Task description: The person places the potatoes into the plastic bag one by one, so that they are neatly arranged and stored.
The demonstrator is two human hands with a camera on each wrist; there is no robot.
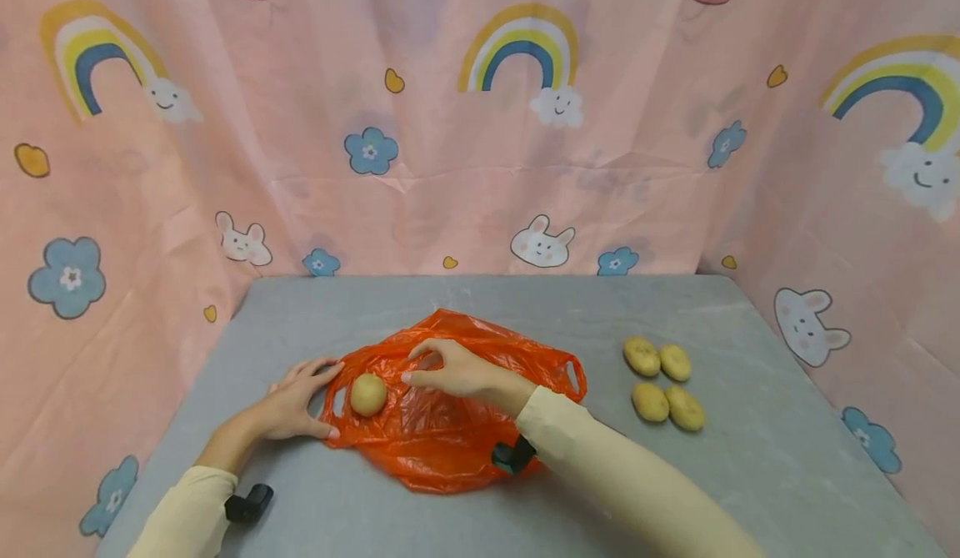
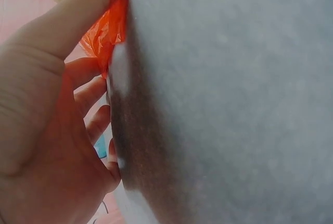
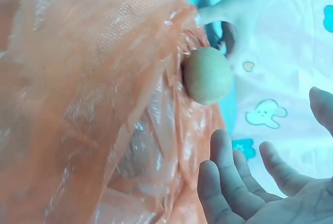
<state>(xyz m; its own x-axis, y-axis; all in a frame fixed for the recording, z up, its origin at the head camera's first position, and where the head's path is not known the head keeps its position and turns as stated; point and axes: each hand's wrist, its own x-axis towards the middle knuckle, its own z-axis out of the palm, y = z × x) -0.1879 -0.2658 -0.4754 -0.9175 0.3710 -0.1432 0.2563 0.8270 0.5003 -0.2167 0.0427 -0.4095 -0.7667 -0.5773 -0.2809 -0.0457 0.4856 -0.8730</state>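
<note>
An orange-red plastic bag (image 1: 450, 433) lies spread flat on the table, a handle loop at each end. On its left part sits a round, pale brown fruit or potato (image 1: 369, 395), its kind unclear; the right wrist view shows the same round thing (image 3: 208, 75). My left hand (image 1: 292, 404) rests at the bag's left edge, thumb and fingers spread apart. In the left wrist view its thumb and fingertips touch the bag's edge (image 2: 117, 23). Over the bag, right of the round thing, my right hand (image 1: 453, 370) hovers with loosely bent fingers (image 3: 226, 177) and holds nothing.
Several yellow potatoes (image 1: 650, 402) lie grouped on the grey table (image 1: 750, 475), to the right of the bag. A pink patterned curtain (image 1: 450, 208) hangs behind the table and along both sides.
</note>
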